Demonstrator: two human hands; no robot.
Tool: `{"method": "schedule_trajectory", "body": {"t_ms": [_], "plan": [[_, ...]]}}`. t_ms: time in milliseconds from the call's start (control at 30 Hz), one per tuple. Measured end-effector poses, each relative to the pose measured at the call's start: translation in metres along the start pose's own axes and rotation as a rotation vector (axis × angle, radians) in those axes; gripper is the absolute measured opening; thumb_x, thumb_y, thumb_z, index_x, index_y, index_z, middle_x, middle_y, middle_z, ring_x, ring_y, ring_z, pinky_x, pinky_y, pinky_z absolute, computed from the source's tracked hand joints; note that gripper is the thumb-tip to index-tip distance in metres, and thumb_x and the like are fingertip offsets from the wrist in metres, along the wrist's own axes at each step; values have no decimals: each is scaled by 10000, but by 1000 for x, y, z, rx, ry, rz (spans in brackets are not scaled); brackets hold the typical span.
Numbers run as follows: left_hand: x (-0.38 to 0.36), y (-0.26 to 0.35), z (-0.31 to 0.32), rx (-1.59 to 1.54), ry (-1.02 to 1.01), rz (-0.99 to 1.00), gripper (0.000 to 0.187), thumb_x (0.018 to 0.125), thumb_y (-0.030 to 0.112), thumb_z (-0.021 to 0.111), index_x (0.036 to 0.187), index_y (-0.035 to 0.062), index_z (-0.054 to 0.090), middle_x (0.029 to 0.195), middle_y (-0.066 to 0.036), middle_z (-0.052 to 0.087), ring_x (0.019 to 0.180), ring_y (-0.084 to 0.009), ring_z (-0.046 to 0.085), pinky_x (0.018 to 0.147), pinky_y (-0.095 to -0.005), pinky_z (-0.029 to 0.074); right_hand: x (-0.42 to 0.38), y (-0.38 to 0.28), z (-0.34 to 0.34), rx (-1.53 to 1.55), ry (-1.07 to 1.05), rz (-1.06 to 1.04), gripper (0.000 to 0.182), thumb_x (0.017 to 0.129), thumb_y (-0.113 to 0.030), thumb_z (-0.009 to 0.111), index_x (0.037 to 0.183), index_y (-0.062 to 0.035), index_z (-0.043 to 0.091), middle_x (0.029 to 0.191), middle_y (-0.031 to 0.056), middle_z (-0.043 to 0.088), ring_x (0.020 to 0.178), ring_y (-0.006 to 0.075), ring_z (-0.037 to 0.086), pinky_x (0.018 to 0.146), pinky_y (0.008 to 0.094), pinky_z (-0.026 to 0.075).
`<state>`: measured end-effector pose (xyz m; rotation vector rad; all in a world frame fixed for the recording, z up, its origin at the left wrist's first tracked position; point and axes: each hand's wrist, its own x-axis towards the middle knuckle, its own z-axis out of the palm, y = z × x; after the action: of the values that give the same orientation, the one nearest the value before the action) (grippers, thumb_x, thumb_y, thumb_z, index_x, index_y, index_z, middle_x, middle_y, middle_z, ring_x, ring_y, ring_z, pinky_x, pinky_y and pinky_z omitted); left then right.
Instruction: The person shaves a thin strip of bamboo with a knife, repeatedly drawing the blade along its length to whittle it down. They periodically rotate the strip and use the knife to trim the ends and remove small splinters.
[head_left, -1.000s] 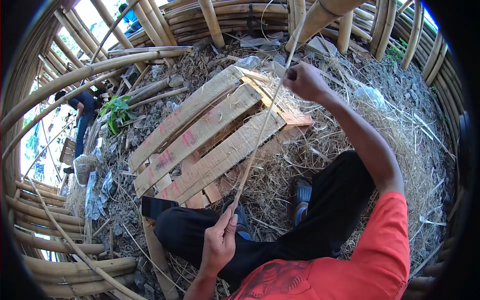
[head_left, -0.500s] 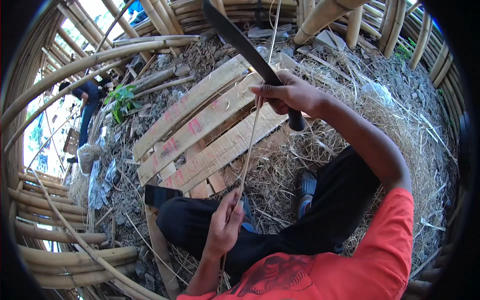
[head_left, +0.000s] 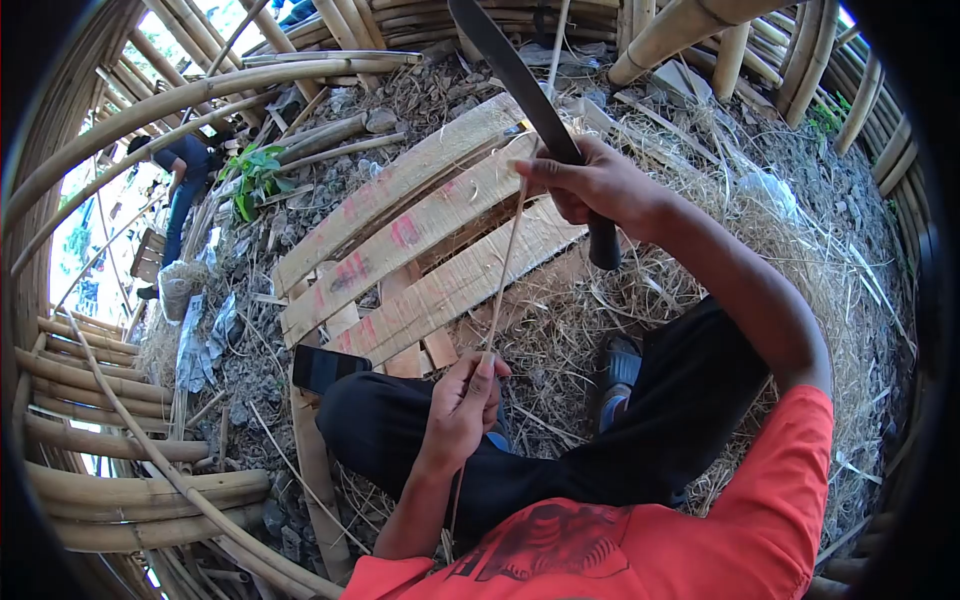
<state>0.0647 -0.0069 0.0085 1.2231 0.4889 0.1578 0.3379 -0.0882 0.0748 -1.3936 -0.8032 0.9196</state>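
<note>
A long, thin bamboo strip (head_left: 507,262) runs from below my chest up past the top of the view. My left hand (head_left: 466,405) pinches it above my bent knee, thumb on top. Farther along, my right hand (head_left: 590,185) grips a machete (head_left: 515,85) near where the dark blade meets its black handle (head_left: 604,243). The blade points up and to the left and crosses the strip. My right thumb and fingertips lie against the strip beside the blade.
A slatted wooden pallet (head_left: 410,235) with red marks lies in front. A phone (head_left: 330,369) rests by my knee. Shavings (head_left: 740,280) cover the ground at right. Bamboo poles (head_left: 150,510) surround the spot. Another person (head_left: 180,180) bends over at far left.
My left hand has moved slightly up along the strip. My right hand and the machete appear a little farther right and lower, as the whole view has shifted slightly.
</note>
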Motion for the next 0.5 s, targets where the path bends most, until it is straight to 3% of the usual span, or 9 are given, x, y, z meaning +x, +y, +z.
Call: {"method": "schedule_trajectory", "body": {"t_ms": [133, 167, 200, 267, 300, 333, 400, 500], "plan": [[2, 3, 1, -70, 66, 25, 274, 1030, 290, 403, 983, 43, 512, 596, 64, 253, 461, -29, 216, 393, -204, 189, -3, 2, -2, -258, -14, -42, 419, 898, -451, 622, 818, -40, 632, 540, -63, 413, 457, 64, 345, 443, 260, 267], [2, 6, 1, -110, 60, 13, 271, 1032, 287, 392, 967, 50, 507, 595, 63, 252, 458, -31, 213, 391, -204, 188, -2, 5, 3, -409, -17, -166, 446, 895, -471, 614, 797, -37, 641, 537, -56, 424, 465, 73, 371, 453, 277, 281], [2, 10, 1, -151, 56, 1, 268, 1034, 283, 382, 951, 58, 502, 594, 62, 251, 455, -33, 210, 389, -204, 186, -8, -1, 2, -640, -57, -147, 405, 885, -430, 637, 803, -33, 643, 533, -8, 474, 471, 111, 438, 470, 311, 342], [2, 13, -2, -240, 11, -31, 264, 1036, 279, 372, 918, 73, 489, 591, 60, 254, 449, -36, 208, 386, -203, 182, -14, -1, 15, -876, -95, -317, 304, 866, -342, 659, 822, -41, 646, 558, 60, 543, 486, 202, 533, 506, 371, 406], [3, 14, -6, -289, -32, -51, 262, 1035, 278, 372, 901, 82, 481, 588, 59, 257, 446, -37, 209, 385, -204, 178, -16, -1, 20, -958, -129, -421, 190, 811, -237, 684, 823, -55, 634, 610, 109, 591, 551, 300, 596, 558, 424, 454], [3, 14, -7, -336, -76, -75, 261, 1034, 277, 372, 884, 90, 473, 586, 58, 260, 443, -38, 209, 384, -204, 175, -16, 3, 25, -1025, -125, -539, 138, 760, -190, 673, 796, -66, 624, 629, 109, 609, 593, 331, 614, 564, 439, 470], [4, 15, -5, -319, -76, -77, 267, 1031, 289, 377, 858, 102, 455, 579, 58, 257, 442, -36, 206, 381, -206, 165, -21, 0, 35, -1202, -144, -437, 150, 710, -188, 674, 791, -75, 618, 625, 99, 609, 600, 319, 627, 564, 446, 480], [2, 14, -8, -368, -151, -92, 278, 1027, 307, 389, 834, 113, 437, 569, 60, 249, 442, -35, 206, 380, -208, 154, -19, 11, 41, -1259, -128, -462, 167, 684, -201, 679, 787, -85, 617, 623, 94, 608, 597, 311, 631, 552, 445, 475]]}}
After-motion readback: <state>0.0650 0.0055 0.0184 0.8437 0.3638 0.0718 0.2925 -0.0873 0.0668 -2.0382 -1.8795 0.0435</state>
